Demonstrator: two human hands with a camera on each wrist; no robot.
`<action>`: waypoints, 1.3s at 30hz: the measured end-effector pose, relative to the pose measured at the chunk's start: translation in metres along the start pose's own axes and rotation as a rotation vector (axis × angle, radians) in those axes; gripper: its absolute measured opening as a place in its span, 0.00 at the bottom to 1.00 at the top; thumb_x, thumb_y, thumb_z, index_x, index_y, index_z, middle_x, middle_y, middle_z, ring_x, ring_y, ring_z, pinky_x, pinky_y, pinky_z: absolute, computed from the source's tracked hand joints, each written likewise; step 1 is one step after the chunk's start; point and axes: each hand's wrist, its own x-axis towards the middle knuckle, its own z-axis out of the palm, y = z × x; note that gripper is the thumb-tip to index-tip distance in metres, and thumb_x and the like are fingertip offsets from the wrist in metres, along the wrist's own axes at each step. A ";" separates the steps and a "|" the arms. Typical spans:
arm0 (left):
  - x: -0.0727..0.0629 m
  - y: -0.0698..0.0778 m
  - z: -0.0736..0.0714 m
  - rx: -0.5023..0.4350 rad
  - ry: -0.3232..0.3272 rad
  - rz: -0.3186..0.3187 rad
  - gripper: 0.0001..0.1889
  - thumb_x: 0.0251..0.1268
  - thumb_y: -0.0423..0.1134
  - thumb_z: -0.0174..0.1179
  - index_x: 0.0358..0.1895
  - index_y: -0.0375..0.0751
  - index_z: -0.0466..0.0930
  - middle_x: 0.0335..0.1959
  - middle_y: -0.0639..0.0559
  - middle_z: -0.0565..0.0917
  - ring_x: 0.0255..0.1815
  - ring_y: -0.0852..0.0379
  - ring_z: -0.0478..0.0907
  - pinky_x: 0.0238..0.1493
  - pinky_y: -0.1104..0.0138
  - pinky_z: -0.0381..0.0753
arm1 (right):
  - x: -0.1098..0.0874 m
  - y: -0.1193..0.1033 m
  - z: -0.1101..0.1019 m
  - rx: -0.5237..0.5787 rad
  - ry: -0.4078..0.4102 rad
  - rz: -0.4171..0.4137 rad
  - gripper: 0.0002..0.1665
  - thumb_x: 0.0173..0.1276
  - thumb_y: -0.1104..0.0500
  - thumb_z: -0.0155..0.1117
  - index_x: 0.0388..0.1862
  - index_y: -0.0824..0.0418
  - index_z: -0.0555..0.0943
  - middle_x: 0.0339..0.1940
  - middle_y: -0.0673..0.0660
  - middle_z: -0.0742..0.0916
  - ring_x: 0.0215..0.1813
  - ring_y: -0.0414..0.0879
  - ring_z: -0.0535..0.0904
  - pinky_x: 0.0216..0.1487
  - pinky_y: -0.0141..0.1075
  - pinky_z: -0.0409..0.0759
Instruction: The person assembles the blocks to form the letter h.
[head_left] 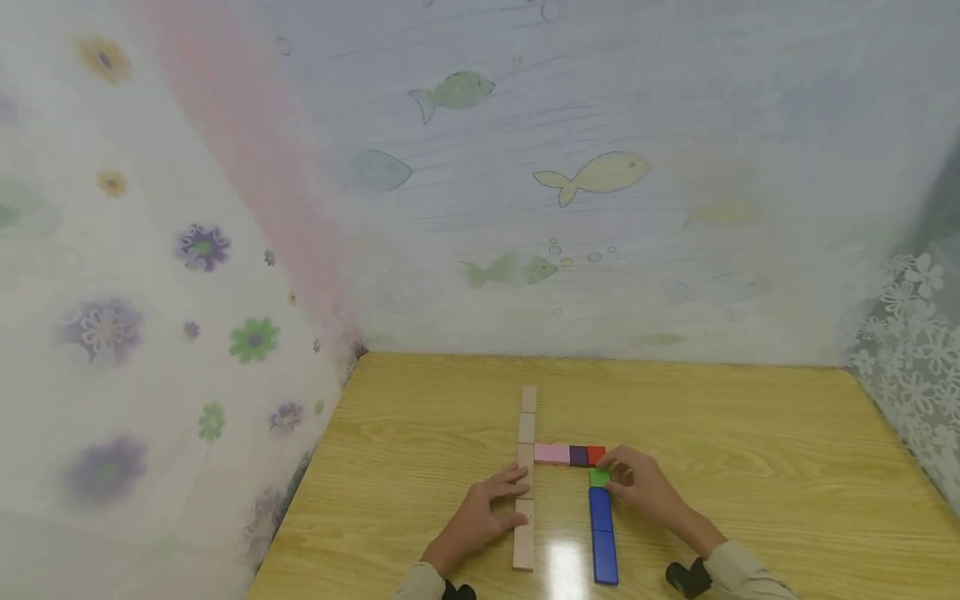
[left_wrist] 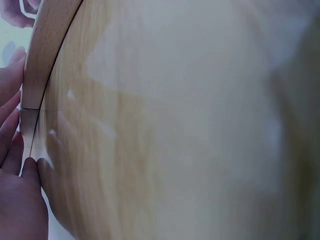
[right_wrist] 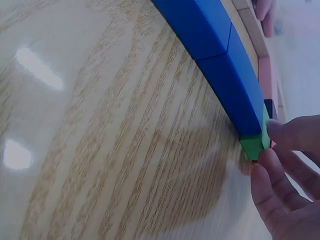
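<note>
Light wooden blocks (head_left: 527, 427) form a long upright row in the head view. My left hand (head_left: 483, 515) rests along its left side, fingers loosely spread, fingertips over the middle blocks and thumb on the lowest wooden block (head_left: 523, 546). From that row a pink block (head_left: 552, 454), a dark purple block (head_left: 578, 456) and a red block (head_left: 596, 455) run right. Below the red one lies a green block (head_left: 599, 478), then two blue blocks (head_left: 602, 510) end to end. My right hand (head_left: 641, 483) pinches the green block with bent thumb and fingers, fingertips beside the red block.
The blocks lie on a wood-grain table (head_left: 757, 442) with a bright glare spot between the two long rows. A wall cover with fish drawings (head_left: 600, 175) stands behind, and a flowered one (head_left: 105, 329) stands at the left.
</note>
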 end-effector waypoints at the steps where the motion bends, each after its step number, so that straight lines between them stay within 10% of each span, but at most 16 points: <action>1: 0.000 0.000 0.000 -0.001 -0.001 -0.002 0.23 0.58 0.45 0.65 0.57 0.42 0.79 0.67 0.54 0.69 0.72 0.52 0.57 0.70 0.55 0.57 | 0.000 0.000 0.000 -0.001 -0.005 0.003 0.15 0.54 0.74 0.68 0.41 0.64 0.80 0.37 0.56 0.83 0.34 0.41 0.77 0.33 0.31 0.80; 19: 0.000 0.004 -0.001 0.011 -0.003 -0.014 0.24 0.58 0.46 0.65 0.57 0.43 0.79 0.67 0.55 0.69 0.72 0.53 0.57 0.69 0.53 0.58 | 0.004 0.000 0.003 -0.072 0.003 -0.014 0.13 0.55 0.73 0.68 0.39 0.62 0.81 0.36 0.53 0.81 0.34 0.42 0.75 0.31 0.32 0.78; 39: 0.000 -0.001 0.001 -0.002 -0.008 -0.030 0.24 0.58 0.47 0.65 0.58 0.44 0.78 0.67 0.56 0.68 0.72 0.52 0.57 0.69 0.52 0.57 | 0.005 0.010 0.008 -0.157 -0.025 -0.025 0.18 0.58 0.65 0.70 0.48 0.63 0.79 0.57 0.64 0.74 0.44 0.50 0.77 0.39 0.40 0.80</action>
